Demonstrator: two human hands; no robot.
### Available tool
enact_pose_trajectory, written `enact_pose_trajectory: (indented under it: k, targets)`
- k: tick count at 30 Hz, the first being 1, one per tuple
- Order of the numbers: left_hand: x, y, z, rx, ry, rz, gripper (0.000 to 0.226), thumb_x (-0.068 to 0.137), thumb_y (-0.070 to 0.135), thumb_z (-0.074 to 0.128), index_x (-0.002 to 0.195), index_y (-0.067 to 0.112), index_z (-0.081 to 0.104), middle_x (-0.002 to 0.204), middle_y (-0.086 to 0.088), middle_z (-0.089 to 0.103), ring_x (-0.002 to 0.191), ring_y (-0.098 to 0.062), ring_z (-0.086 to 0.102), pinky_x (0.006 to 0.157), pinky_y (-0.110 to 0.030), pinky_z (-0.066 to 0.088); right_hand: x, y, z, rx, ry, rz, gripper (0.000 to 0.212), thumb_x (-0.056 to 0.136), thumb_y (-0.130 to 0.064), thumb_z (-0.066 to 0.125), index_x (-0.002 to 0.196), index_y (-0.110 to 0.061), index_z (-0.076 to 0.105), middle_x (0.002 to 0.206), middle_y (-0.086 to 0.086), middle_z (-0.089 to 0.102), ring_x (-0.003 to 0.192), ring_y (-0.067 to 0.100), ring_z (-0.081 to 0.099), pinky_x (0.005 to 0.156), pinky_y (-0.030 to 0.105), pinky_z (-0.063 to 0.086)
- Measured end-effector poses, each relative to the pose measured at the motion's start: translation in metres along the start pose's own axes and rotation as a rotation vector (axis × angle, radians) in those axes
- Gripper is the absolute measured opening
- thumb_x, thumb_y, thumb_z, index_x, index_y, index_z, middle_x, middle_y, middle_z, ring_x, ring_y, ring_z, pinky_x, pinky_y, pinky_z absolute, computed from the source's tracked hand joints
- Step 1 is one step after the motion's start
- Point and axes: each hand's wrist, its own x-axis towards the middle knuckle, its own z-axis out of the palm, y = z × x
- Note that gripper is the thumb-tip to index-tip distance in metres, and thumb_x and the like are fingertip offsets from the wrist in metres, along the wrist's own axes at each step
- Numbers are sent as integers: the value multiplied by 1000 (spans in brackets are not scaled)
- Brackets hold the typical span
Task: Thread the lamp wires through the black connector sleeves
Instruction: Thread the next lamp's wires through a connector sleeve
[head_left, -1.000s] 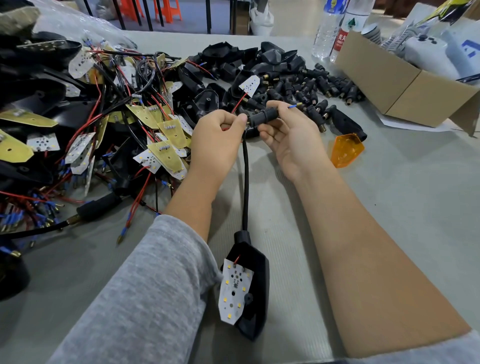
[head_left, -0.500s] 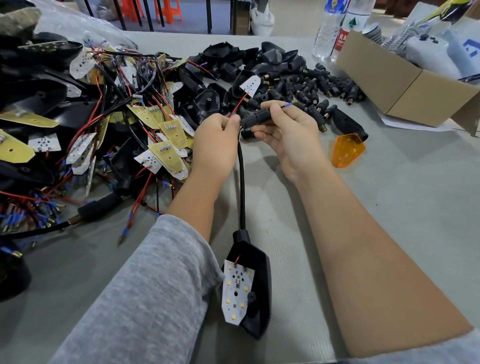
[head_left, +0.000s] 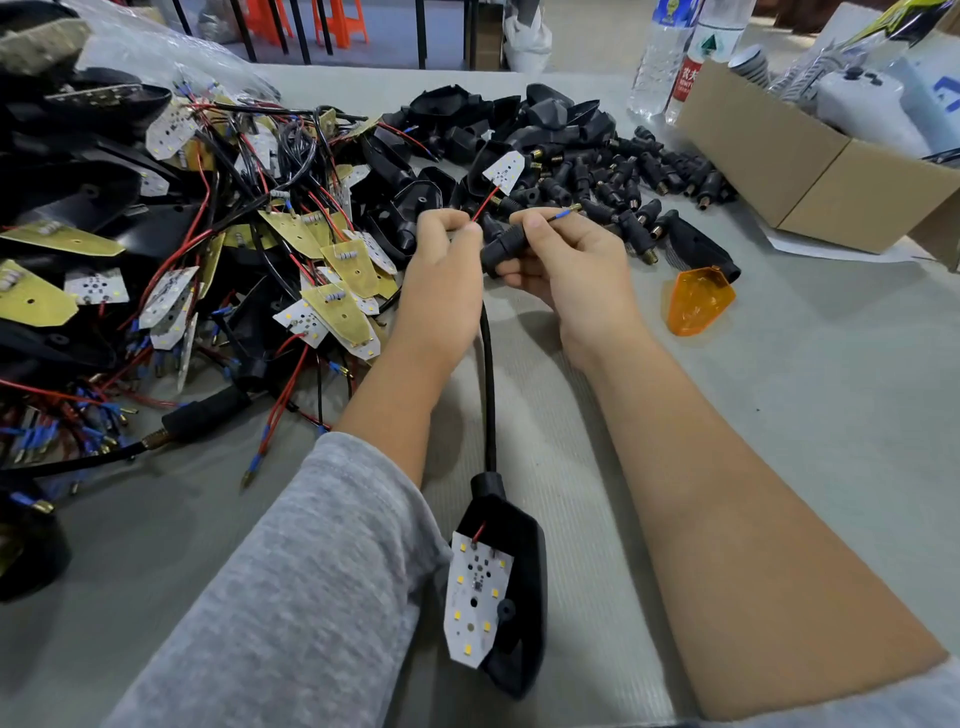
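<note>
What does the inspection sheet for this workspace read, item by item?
Surface: grey table.
Job's things: black sleeve held between both hands; lamp with LED board lies near the person.
Clutter: pile of boards and housings at left; loose sleeves; orange lens.
Hands: left hand pinches red wire; right hand grips the sleeve and pinches blue-tipped wire.
Cables: black cable runs from lamp to sleeve.
Surroundings: cardboard box, bottles.
</note>
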Motion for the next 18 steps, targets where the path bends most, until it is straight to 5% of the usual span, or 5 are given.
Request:
enact_pose_trajectory:
  k: [5, 12, 18]
  targets:
    - [0, 2, 2, -51, -50, 10, 17, 98, 19, 39, 111, 25, 49, 82, 9, 47, 61, 5, 45, 47, -5, 33, -1, -2, 1, 42, 32, -5, 13, 99, -7, 53, 96, -4, 65, 81, 14, 65, 60, 18, 61, 60, 25, 55]
    - [2, 1, 0, -4, 7, -12, 17, 95, 12, 42, 97, 22, 56, 86, 8, 57, 76, -8, 51, 73, -25, 44, 3, -1, -2, 157, 102, 55, 18, 101, -11, 50, 91, -10, 65, 83, 12, 66, 60, 14, 63, 64, 23, 56]
    - [5, -5, -2, 101, 86, 75, 14, 95, 29, 56, 82, 24, 54, 72, 13, 52, 62, 0, 45, 61, -18, 39, 5, -3, -5, 278, 148, 101, 16, 101, -14, 51, 92, -10, 64, 79, 9, 67, 63, 15, 63, 66, 23, 56]
